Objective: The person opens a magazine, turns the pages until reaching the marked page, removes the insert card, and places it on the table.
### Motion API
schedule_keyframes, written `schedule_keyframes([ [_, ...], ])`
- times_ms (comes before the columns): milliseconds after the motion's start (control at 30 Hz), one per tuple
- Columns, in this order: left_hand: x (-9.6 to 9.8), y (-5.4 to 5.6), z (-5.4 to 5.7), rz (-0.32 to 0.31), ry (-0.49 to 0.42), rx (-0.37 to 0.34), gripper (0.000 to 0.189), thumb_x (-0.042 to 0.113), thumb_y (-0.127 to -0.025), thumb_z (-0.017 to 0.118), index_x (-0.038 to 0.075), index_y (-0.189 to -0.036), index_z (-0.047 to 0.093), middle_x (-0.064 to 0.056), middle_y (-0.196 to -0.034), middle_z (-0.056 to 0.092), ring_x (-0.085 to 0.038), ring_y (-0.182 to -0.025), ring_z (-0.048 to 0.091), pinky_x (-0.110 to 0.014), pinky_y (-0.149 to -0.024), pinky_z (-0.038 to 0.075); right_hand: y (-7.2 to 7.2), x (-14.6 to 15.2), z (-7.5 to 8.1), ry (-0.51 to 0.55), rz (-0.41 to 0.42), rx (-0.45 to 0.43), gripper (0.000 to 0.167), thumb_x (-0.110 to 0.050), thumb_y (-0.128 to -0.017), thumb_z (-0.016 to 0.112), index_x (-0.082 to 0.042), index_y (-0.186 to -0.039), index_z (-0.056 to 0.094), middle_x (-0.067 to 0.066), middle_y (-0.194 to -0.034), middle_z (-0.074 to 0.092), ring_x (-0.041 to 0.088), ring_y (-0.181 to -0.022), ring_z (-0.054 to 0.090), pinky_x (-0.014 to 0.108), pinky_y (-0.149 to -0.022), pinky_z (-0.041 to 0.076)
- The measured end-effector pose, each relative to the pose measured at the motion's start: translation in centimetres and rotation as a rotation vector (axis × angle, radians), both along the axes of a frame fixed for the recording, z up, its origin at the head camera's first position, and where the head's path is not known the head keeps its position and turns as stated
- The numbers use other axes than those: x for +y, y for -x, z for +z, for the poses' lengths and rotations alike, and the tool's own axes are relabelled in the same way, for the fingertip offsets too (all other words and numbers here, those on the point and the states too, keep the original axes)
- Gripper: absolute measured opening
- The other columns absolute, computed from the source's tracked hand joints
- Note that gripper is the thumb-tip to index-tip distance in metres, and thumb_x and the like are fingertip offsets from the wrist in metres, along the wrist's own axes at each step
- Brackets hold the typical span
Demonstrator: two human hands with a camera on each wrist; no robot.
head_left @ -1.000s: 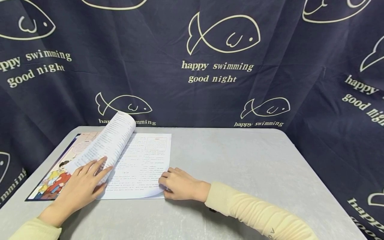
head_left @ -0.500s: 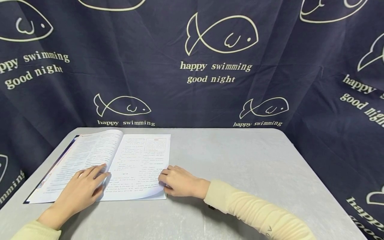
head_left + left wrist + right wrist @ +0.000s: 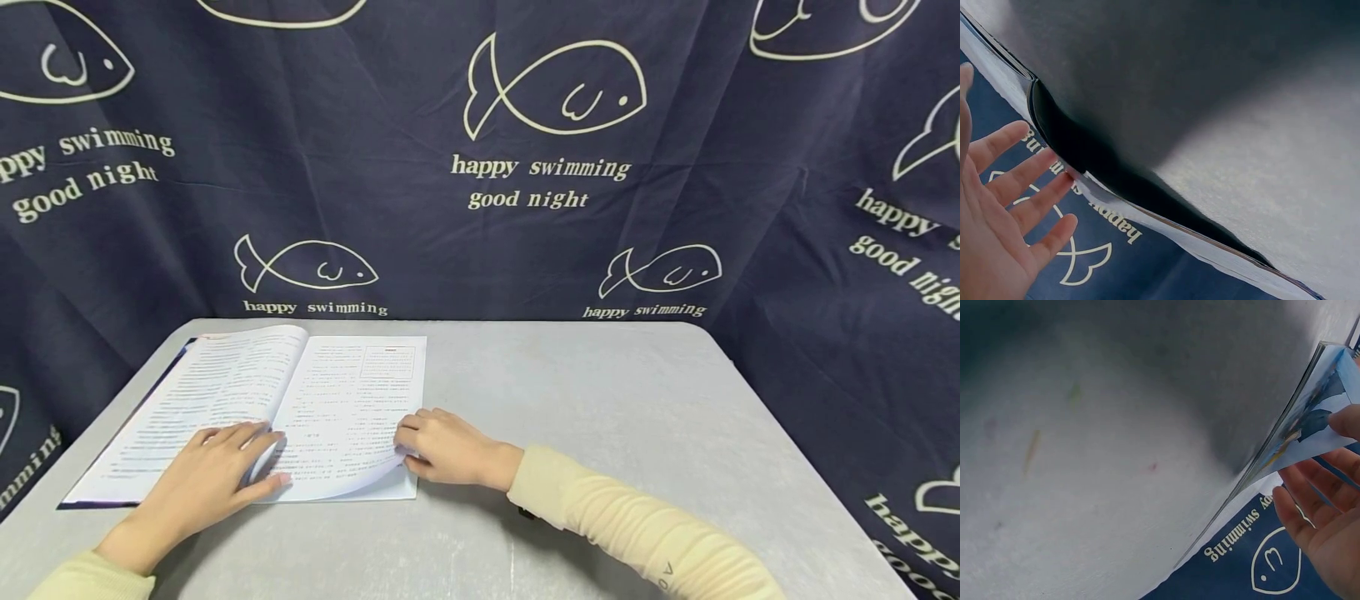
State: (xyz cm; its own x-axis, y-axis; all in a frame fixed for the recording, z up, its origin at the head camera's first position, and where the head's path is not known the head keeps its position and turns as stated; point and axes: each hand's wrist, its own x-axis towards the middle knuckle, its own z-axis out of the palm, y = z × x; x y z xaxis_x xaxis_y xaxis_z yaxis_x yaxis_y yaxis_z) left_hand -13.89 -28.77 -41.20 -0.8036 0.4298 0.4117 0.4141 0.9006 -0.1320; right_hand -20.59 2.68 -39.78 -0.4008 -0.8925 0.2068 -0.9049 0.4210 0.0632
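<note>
A magazine (image 3: 180, 392) with dense printed text lies open at the left of the table. My left hand (image 3: 202, 475) rests on the lower part of its left page near the fold, thumb spread out over the inner edge of the right side. In the left wrist view the left hand's (image 3: 1010, 219) fingers are extended at the book's edge. My right hand (image 3: 450, 450) pinches the lower right corner of the right page (image 3: 345, 400), which curls up off the sheets below. Colour printing shows on the lifted page's (image 3: 1310, 425) underside in the right wrist view.
The grey table (image 3: 585, 400) extends to the right of the magazine, with rounded back corners. A dark blue curtain (image 3: 420, 233) printed with fish and lettering hangs behind and at both sides.
The pages that curled upright under my left hand have fallen flat to the left, covering a colour picture. My left thumb has spread outward. The right page's corner is lifted higher.
</note>
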Motion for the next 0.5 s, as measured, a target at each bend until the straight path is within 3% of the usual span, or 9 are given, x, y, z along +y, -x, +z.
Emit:
schedule_keyframes([
  [200,0.38,-0.11,0.09,0.009,0.016,-0.033,0.068,0.072,-0.065,0.058,0.018,-0.106,0.065,-0.007,-0.106,0.065,-0.036,-0.097,0.060,-0.054,-0.078,0.042,0.13,-0.04,0.19,0.035,-0.013,0.010,0.012,-0.023,-0.086,0.058,-0.016,-0.095,0.062,-0.007,-0.096,0.064,0.006,-0.082,0.057,0.020,-0.069,0.044],
  [500,0.61,-0.04,0.07,0.007,0.034,-0.049,0.074,0.078,-0.060,0.056,0.020,-0.105,0.065,-0.007,-0.106,0.064,-0.038,-0.095,0.060,-0.054,-0.074,0.042,0.17,-0.13,0.34,0.066,-0.048,0.018,0.015,-0.025,-0.089,0.053,-0.016,-0.096,0.062,-0.007,-0.095,0.064,0.005,-0.082,0.058,0.021,-0.069,0.044],
])
